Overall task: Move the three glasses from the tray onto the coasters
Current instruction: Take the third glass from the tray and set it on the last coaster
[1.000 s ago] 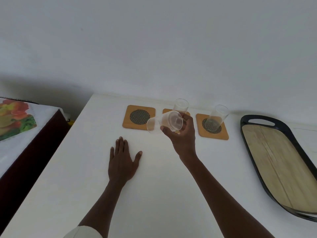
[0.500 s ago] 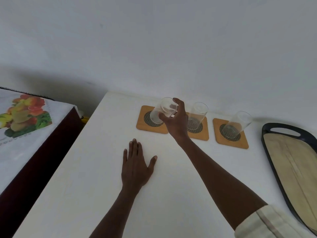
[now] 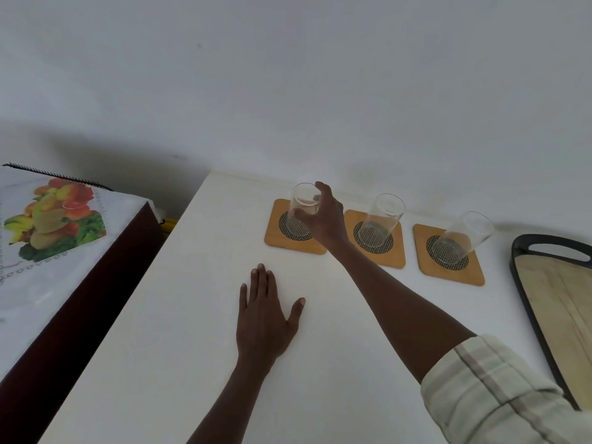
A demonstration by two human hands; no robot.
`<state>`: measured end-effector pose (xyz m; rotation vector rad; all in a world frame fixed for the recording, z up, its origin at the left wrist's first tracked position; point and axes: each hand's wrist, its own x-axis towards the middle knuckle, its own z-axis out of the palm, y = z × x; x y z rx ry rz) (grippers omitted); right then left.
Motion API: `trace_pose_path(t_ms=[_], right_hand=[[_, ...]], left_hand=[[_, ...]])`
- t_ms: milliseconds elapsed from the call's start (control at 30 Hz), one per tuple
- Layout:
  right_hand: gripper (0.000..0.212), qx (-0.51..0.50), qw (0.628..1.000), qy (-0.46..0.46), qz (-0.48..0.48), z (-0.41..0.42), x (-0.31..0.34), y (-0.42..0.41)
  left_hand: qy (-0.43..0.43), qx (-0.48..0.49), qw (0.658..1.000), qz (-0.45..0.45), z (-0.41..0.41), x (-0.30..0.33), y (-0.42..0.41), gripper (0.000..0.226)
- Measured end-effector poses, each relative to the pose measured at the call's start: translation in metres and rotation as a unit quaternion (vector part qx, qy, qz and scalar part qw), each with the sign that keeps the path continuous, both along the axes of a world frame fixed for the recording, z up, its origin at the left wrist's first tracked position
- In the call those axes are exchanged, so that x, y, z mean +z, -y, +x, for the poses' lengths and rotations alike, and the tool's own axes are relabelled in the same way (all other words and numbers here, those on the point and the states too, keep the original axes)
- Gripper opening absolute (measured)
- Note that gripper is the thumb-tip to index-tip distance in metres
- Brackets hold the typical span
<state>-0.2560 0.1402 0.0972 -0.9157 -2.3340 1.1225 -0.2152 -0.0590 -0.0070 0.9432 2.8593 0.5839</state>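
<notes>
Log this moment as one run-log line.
right hand: gripping third glass on left coaster | left hand: flat on table | tray: no glasses visible

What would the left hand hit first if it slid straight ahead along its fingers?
Likely the left coaster, near its front edge; the left hand lies flat on the table, fingers pointing roughly that way. Exact alignment is uncertain.

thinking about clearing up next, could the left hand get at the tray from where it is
Probably not easily. The left hand lies flat on the table, and the right arm crosses between it and the tray at the far right. The right hand, gripping the left glass, is nearer.
</notes>
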Motion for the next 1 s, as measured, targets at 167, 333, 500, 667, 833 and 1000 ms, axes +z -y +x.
trace_pose_path(t_ms=[167,333,500,667,833,1000], right_hand=[[0.081,-0.002,1.0,0.015,0.007,-0.007,-0.001,0.002],[0.08,-0.006,1.0,0.018,0.01,-0.011,0.001,0.001],[0.08,-0.016,1.0,0.01,0.012,-0.015,0.0,0.004],[0.079,-0.019,1.0,0.011,0.012,-0.016,-0.002,0.006],[0.081,-0.016,0.999,0.016,0.024,-0.015,-0.005,0.006],[0.102,-0.011,0.999,0.039,0.023,-0.011,0.0,0.008]], left_hand=[[0.004,0.001,1.0,0.004,0.001,0.001,0.0,0.095],[0.004,0.004,1.0,0.005,0.001,0.002,0.0,0.095],[0.003,0.005,1.0,0.0,0.001,0.0,0.0,0.096],[0.008,0.005,1.0,-0.003,0.0,0.0,-0.001,0.097],[0.013,0.005,1.0,-0.007,0.0,0.003,-0.001,0.098],[0.016,0.005,1.0,-0.006,0.002,0.006,0.0,0.098]])
